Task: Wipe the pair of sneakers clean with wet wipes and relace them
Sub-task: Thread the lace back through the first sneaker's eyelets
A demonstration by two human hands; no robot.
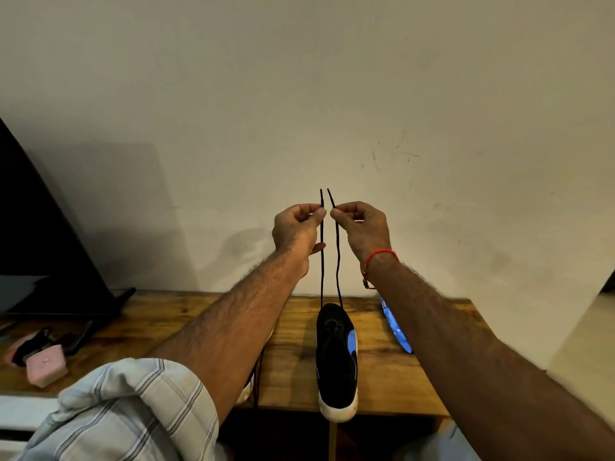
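Your two hands are raised side by side in front of the wall, well above the desk [293,354]. Your left hand [296,227] has its fingers curled and pinches one end of the black shoelace [322,261] between thumb and forefinger; your right hand [361,227] pinches the other end the same way. The two short tips stick up above your fingers toward 12 o'clock, close together but not touching. Both strands hang down nearly straight, running toward 6 o'clock to the sneaker [336,357].

The sneaker is black with a blue side patch and a white sole. It sits on the wooden desk directly below your hands, lengthwise along the 12-to-6 line, with its near end jutting over the desk's front edge. The lace strands meet it at its far end.

At 3 o'clock from the sneaker, partly hidden by your right forearm, lies a blue packet [397,331]; its label is too blurred to read. A red thread band [379,256] circles your right wrist. At 9 o'clock, near the desk's left end, lies a pink block [46,366], beside some dark items you cannot make out. Under your left forearm a second lace [257,377] hangs over the desk edge.
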